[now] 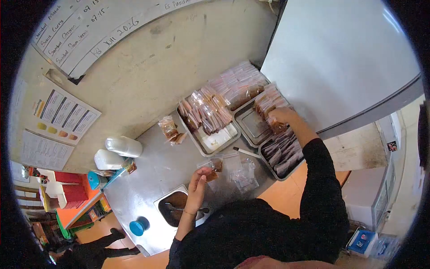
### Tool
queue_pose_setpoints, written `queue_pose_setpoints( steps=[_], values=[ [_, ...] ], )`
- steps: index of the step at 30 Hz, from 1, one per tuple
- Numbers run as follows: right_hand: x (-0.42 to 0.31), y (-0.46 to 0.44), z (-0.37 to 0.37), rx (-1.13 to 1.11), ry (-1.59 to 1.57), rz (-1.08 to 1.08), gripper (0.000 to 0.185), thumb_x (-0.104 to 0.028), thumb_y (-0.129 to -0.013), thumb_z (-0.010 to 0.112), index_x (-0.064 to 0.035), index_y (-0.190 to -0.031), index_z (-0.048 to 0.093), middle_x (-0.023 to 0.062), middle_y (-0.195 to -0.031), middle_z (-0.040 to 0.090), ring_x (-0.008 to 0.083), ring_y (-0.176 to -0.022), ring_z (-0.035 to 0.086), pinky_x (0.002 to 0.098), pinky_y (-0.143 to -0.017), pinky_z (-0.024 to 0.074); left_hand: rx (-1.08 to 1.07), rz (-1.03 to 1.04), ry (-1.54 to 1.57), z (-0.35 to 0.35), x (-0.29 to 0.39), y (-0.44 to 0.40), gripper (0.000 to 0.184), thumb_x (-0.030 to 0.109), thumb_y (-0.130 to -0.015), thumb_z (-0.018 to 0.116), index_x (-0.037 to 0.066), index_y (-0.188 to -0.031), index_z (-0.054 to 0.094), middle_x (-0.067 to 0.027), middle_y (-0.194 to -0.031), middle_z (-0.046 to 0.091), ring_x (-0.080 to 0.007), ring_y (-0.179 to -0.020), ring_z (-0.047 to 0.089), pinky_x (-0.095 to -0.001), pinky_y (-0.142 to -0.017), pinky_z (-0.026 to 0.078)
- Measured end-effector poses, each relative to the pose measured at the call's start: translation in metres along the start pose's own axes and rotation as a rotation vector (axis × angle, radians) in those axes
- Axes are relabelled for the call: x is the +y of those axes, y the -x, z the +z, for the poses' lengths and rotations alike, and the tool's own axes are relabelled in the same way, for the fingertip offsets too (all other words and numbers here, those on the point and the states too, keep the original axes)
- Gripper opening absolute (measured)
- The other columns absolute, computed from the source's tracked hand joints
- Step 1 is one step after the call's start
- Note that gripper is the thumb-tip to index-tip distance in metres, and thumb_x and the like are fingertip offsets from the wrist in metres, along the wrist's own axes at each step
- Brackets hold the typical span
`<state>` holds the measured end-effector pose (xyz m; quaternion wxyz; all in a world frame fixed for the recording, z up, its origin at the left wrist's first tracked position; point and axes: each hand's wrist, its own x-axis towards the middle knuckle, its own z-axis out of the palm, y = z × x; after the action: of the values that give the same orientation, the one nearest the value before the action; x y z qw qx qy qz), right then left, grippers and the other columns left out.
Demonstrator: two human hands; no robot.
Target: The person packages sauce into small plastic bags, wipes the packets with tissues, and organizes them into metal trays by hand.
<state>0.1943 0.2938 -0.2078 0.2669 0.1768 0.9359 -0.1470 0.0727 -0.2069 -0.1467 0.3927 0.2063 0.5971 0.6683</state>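
My left hand (197, 186) is closed on a small clear packet (212, 175) with brown filling, above the steel table (150, 167). My right hand (281, 116) reaches over the middle metal tray (251, 123), its fingers on a brown-filled packet at the end of a row of packets (268, 99). Flat empty plastic bags (242, 172) lie to the right of my left hand. A steel container (172, 197) with brown contents and a spoon sits beside my left wrist. A white marker (247, 153) lies near the trays.
Packets fill the left tray (206, 150) and the right tray (280, 177). Loose packets (170, 130) lie by the wall. White bottles (123, 145) and a blue cup (137, 227) stand on the table. Another person (96, 251) is at the lower left.
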Motion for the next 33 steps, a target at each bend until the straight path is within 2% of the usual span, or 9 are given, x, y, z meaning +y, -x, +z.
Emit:
queue_pose_setpoints(
  steps=[2, 5, 12, 14, 18, 29, 30, 32, 33],
  values=[
    [-0.012, 0.007, 0.003, 0.353, 0.456, -0.223, 0.015, -0.014, -0.079, 0.061, -0.0073, -0.092, 0.064, 0.0104, -0.108, 0.060, 0.0315, -0.105, 0.056, 0.0443, -0.086, 0.0450, 0.013, -0.001, -0.006, -0.001, 0.001, -0.001, 0.031, 0.019, -0.102, 0.045, 0.002, -0.127, 0.051, -0.0091, -0.123, 0.059, -0.0187, -0.116, 0.054, -0.0330, -0.103, 0.039],
    [-0.025, 0.016, -0.002, 0.506, 0.467, -0.259, 0.015, -0.016, -0.075, 0.061, -0.0110, -0.089, 0.066, 0.0059, -0.109, 0.059, 0.0266, -0.108, 0.052, 0.0423, -0.092, 0.0411, 0.030, -0.006, -0.002, -0.004, -0.001, -0.001, 0.028, 0.017, -0.102, 0.045, 0.002, -0.125, 0.052, -0.0081, -0.123, 0.059, -0.0181, -0.115, 0.054, -0.0321, -0.102, 0.039],
    [-0.009, 0.008, 0.002, 0.500, 0.513, -0.324, 0.009, -0.015, -0.073, 0.064, -0.0137, -0.081, 0.067, -0.0006, -0.099, 0.061, 0.0230, -0.104, 0.051, 0.0404, -0.096, 0.0366, 0.063, -0.015, -0.042, -0.004, -0.005, 0.001, 0.026, 0.015, -0.101, 0.047, 0.002, -0.123, 0.054, -0.0068, -0.121, 0.059, -0.0171, -0.115, 0.053, -0.0316, -0.102, 0.039],
    [-0.004, 0.004, 0.003, 0.597, 0.421, -0.353, 0.005, -0.015, -0.072, 0.064, -0.0152, -0.076, 0.067, -0.0029, -0.094, 0.062, 0.0218, -0.104, 0.051, 0.0409, -0.096, 0.0365, 0.070, -0.028, -0.036, -0.002, -0.003, 0.002, 0.027, 0.015, -0.101, 0.047, 0.002, -0.123, 0.054, -0.0070, -0.121, 0.060, -0.0172, -0.115, 0.053, -0.0318, -0.102, 0.039],
    [-0.002, 0.004, -0.005, 0.484, 0.382, -0.277, 0.011, -0.016, -0.072, 0.065, -0.0170, -0.080, 0.070, -0.0004, -0.098, 0.062, 0.0238, -0.113, 0.049, 0.0432, -0.098, 0.0350, 0.072, -0.021, -0.005, -0.002, -0.007, 0.002, 0.027, 0.015, -0.101, 0.047, 0.001, -0.124, 0.054, -0.0079, -0.120, 0.060, -0.0178, -0.115, 0.054, -0.0321, -0.103, 0.039],
    [-0.002, 0.022, 0.005, 0.947, 0.121, -0.209, 0.006, -0.018, -0.070, 0.072, -0.0159, -0.074, 0.070, 0.0004, -0.094, 0.059, 0.0236, -0.104, 0.052, 0.0409, -0.090, 0.0393, 0.090, -0.016, -0.005, 0.002, -0.006, 0.001, 0.025, 0.014, -0.101, 0.049, 0.000, -0.121, 0.054, -0.0084, -0.120, 0.059, -0.0181, -0.113, 0.054, -0.0329, -0.103, 0.039],
    [-0.005, 0.026, 0.005, 0.946, 0.121, -0.204, 0.006, -0.018, -0.070, 0.072, -0.0159, -0.074, 0.070, 0.0004, -0.094, 0.059, 0.0236, -0.104, 0.052, 0.0409, -0.090, 0.0393, 0.087, -0.010, -0.018, 0.003, -0.006, 0.001, 0.024, 0.014, -0.101, 0.049, 0.001, -0.121, 0.054, -0.0083, -0.120, 0.059, -0.0179, -0.113, 0.054, -0.0328, -0.102, 0.040],
    [-0.008, 0.032, 0.002, 0.680, -0.040, 0.023, 0.012, -0.008, -0.073, 0.072, -0.0170, -0.080, 0.069, 0.0043, -0.109, 0.061, 0.0292, -0.114, 0.050, 0.0462, -0.098, 0.0388, 0.076, -0.010, -0.007, 0.006, -0.004, 0.000, 0.024, 0.014, -0.101, 0.049, 0.001, -0.120, 0.054, -0.0081, -0.120, 0.059, -0.0179, -0.113, 0.054, -0.0328, -0.102, 0.040],
    [-0.009, 0.033, 0.003, 0.682, -0.041, 0.024, 0.012, -0.008, -0.073, 0.072, -0.0170, -0.080, 0.069, 0.0043, -0.109, 0.061, 0.0292, -0.114, 0.050, 0.0462, -0.098, 0.0388, 0.070, -0.009, 0.005, 0.007, -0.003, 0.000, 0.024, 0.014, -0.101, 0.049, 0.000, -0.120, 0.055, -0.0080, -0.120, 0.059, -0.0179, -0.113, 0.054, -0.0327, -0.102, 0.040]
  ],
)
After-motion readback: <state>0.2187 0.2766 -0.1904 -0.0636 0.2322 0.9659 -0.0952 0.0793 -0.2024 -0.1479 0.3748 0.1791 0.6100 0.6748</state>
